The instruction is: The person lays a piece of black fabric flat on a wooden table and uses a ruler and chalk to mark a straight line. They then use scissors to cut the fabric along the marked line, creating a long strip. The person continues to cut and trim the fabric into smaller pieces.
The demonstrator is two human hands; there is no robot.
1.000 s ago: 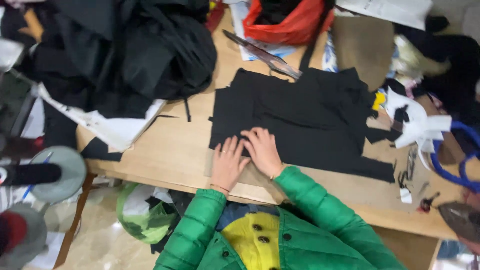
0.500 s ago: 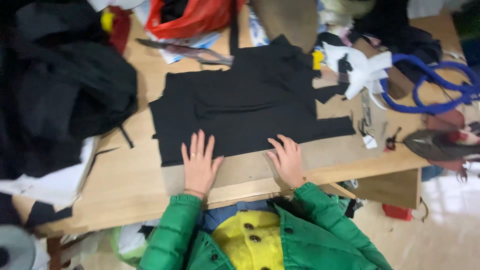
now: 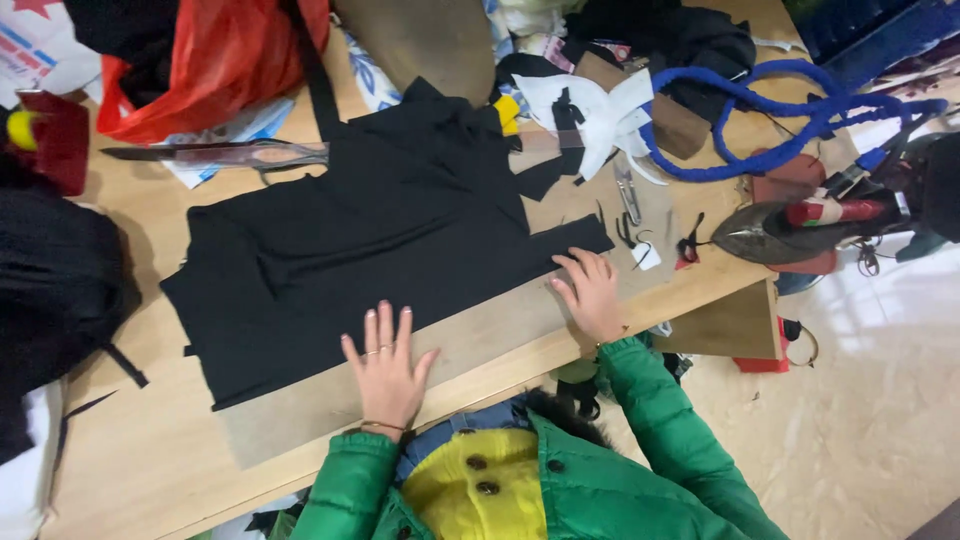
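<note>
A black piece of fabric (image 3: 380,240) lies spread flat on a wooden table (image 3: 130,440), over a long strip of brown card (image 3: 470,345). My left hand (image 3: 385,370) rests flat, fingers spread, on the fabric's near edge and the card. My right hand (image 3: 592,295) presses flat at the fabric's right near corner, fingers apart. Both arms wear green padded sleeves. Neither hand holds anything.
Long tailor's shears (image 3: 225,155) lie at the fabric's far left edge. A red bag (image 3: 215,65) and dark clothes sit at the back. A blue cord (image 3: 770,130), white scraps (image 3: 590,110), small snips (image 3: 628,195) and an iron (image 3: 790,230) lie right.
My hands have slid apart along the fabric's near edge, the right one out to the right corner. The head view has swung to the right.
</note>
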